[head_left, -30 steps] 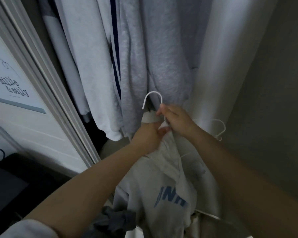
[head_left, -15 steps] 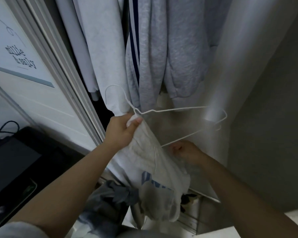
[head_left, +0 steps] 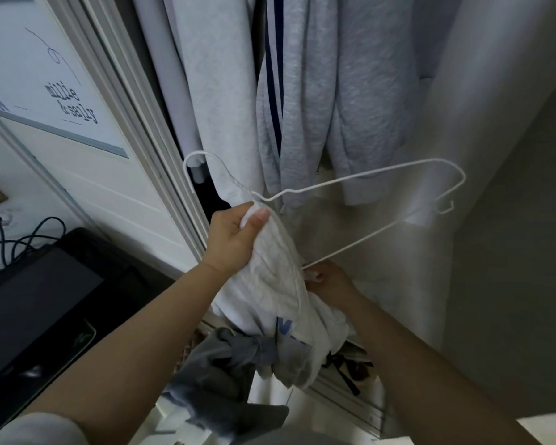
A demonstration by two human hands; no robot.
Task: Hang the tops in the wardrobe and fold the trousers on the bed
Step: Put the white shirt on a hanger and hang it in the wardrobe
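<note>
A white top with blue lettering hangs bunched in front of the open wardrobe. My left hand grips its upper edge together with the neck of a white wire hanger, whose hook points up and left. The hanger's right arm sticks out bare to the right. My right hand pinches the top's fabric at the hanger's lower bar, partly hidden behind the cloth.
Grey and white tops hang on the wardrobe rail above. The sliding door frame stands at left. A dark grey garment lies low in front. A black screen and cables sit at the lower left.
The hanger has swung from upright to lying sideways, hook now at the left. My right hand dropped from the hook to the lower bar and cloth. Since half a second ago little has moved.
</note>
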